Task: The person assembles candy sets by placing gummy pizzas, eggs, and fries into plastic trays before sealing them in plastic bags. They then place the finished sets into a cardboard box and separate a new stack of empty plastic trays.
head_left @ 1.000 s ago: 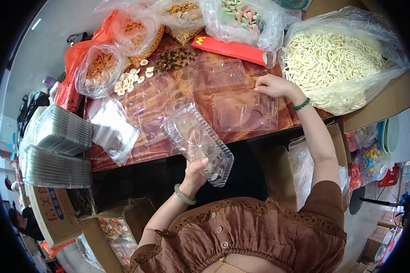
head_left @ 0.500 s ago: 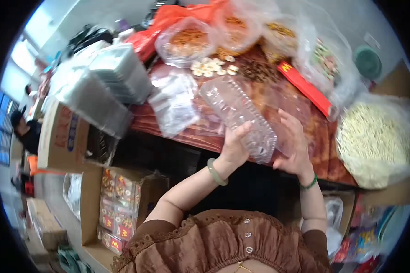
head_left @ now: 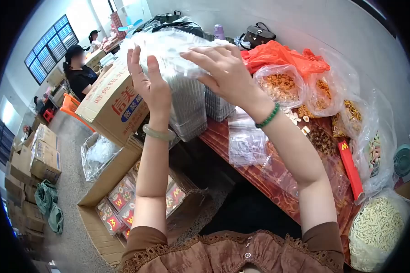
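Observation:
A clear plastic tray, blurred, is between my two hands, over a tall stack of nested clear trays. My left hand holds its left end, thumb in front and fingers at the far left side. My right hand is at its right part, fingers stretched over the front and thumb lower down. Some fingertip contact is hard to make out against the shiny plastic. Flat clear bags lie on the red-brown table below my right forearm.
Beside the stack stands a printed carton. An open box of small packets is below. Bags of orange food, a red strip and a bag of pale strands are right. A person sits at back left.
My view has turned left. Both hands have moved from the table's front edge up to the tray stack, and the clear tray is now over it. My right hand has come onto the plastic.

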Tool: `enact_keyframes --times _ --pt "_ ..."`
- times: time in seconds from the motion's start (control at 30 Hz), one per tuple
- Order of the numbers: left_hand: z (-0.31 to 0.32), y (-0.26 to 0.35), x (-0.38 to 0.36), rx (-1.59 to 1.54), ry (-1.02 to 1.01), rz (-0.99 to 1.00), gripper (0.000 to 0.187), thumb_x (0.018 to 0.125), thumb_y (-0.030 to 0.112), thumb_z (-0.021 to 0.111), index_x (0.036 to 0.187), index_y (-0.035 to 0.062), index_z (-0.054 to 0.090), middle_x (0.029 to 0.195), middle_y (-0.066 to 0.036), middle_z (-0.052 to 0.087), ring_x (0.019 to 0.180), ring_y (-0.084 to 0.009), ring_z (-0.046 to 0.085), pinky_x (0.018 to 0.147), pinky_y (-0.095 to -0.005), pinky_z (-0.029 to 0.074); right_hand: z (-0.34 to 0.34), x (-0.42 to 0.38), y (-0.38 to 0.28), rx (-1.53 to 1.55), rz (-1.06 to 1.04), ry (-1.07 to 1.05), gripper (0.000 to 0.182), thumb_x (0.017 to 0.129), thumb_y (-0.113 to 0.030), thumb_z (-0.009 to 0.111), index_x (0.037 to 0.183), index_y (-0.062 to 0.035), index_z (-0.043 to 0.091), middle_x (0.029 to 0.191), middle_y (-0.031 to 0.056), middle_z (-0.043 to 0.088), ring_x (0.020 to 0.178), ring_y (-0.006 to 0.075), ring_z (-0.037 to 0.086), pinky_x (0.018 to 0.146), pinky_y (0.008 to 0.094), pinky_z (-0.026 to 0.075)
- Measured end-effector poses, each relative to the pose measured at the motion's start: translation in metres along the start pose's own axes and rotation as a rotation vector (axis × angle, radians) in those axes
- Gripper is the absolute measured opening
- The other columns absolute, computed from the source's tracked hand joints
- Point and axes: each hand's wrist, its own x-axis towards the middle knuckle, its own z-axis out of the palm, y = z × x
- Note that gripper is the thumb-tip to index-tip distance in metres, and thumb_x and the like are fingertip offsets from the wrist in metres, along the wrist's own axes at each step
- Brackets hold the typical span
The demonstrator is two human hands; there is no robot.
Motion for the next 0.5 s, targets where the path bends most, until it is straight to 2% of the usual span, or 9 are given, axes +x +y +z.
enact_keyframes --times 0.07,0.1,0.13,0.23,0.33,0.4,0.43,0.47,0.5 --pt "-0.008 -0.023 0.017 0.141 -0.075 -0.004 0.035 0.099 0.023 0.048 0.124 -0.0002 0.056 0.141 -0.021 0.042 0.13 -0.03 0.041 0.106 -0.0378 0.035 0.038 0.017 0.008 -0.014 0.025 -0.1 0.045 0.084 -0.027 0.066 0.127 -0.0195 0.056 0.115 0.0024 0.064 0.107 0.019 0.058 0.093 0.0407 0.035" --pt "-0.011 -0.028 0.02 0.141 -0.076 0.004 0.035 0.099 0.023 0.048 0.124 -0.0002 0.056 0.141 -0.021 0.042 0.13 -0.03 0.041 0.106 -0.0378 0.035 0.054 0.022 0.012 -0.012 0.06 -0.25 0.052 0.085 -0.044 0.063 0.129 -0.0183 0.055 0.118 0.0055 0.064 0.114 0.0219 0.055 0.098 0.0458 0.03" --pt "-0.014 -0.031 0.022 0.242 -0.142 -0.031 0.035 0.099 0.024 0.047 0.122 -0.0007 0.058 0.136 -0.021 0.047 0.127 -0.0295 0.045 0.103 -0.0375 0.037 0.064 0.025 0.011 -0.012 0.059 -0.244 0.052 0.085 -0.044 0.063 0.129 -0.0183 0.055 0.118 0.0055 0.064 0.114 0.0219 0.055 0.098 0.0458 0.03" --pt "-0.028 -0.06 0.027 0.275 -0.254 -0.114 0.037 0.1 0.025 0.044 0.118 -0.0019 0.061 0.121 -0.021 0.06 0.115 -0.0275 0.056 0.097 -0.0355 0.042 0.074 0.037 0.009 0.05 0.256 -0.654 0.078 0.079 -0.072 0.052 0.133 -0.0149 0.052 0.129 0.0119 0.058 0.126 0.0324 0.046 0.106 0.054 0.02" --pt "-0.032 -0.055 0.028 0.419 -0.293 -0.178 0.038 0.099 0.025 0.045 0.117 -0.0056 0.059 0.117 -0.021 0.062 0.11 -0.0267 0.059 0.096 -0.0344 0.043 0.076 0.032 0.008 0.097 0.29 -0.588 0.076 0.082 -0.069 0.051 0.133 -0.0113 0.052 0.133 0.0133 0.053 0.131 0.0325 0.04 0.107 0.0659 0.013" --pt "-0.036 -0.054 0.027 0.384 -0.215 -0.174 0.036 0.099 0.021 0.046 0.116 -0.0085 0.057 0.116 -0.02 0.062 0.107 -0.0256 0.059 0.094 -0.0351 0.044 0.068 0.021 0.006 0.11 0.215 -0.314 0.071 0.084 -0.066 0.051 0.133 -0.0145 0.052 0.134 0.0139 0.053 0.129 0.0329 0.043 0.106 0.0565 0.02" --pt "-0.04 -0.055 0.027 0.155 -0.18 -0.289 0.035 0.099 0.018 0.047 0.122 -0.0069 0.052 0.115 -0.019 0.061 0.105 -0.0254 0.059 0.092 -0.0344 0.046 0.05 0.014 -0.001 0.131 0.237 -0.3 0.068 0.086 -0.065 0.05 0.133 -0.0149 0.052 0.135 0.014 0.052 0.13 0.0322 0.042 0.107 0.0561 0.019" --pt "-0.032 -0.02 0.022 0.262 -0.179 -0.147 0.038 0.099 0.017 0.047 0.131 -0.0037 0.043 0.12 -0.017 0.058 0.108 -0.028 0.058 0.091 -0.0347 0.048 0.031 0.002 -0.005 0.17 0.251 -0.301 0.068 0.086 -0.063 0.051 0.134 -0.0156 0.051 0.136 0.0143 0.051 0.131 0.0315 0.041 0.107 0.0551 0.019" --pt "-0.031 -0.016 0.02 0.079 -0.161 -0.175 0.048 0.098 0.016 0.05 0.139 -0.0008 0.031 0.129 -0.019 0.052 0.117 -0.0351 0.054 0.097 -0.0424 0.047 0.014 -0.017 -0.01 0.217 0.274 -0.301 0.067 0.086 -0.062 0.053 0.135 -0.0162 0.05 0.136 0.0146 0.051 0.132 0.0309 0.041 0.108 0.0541 0.019"
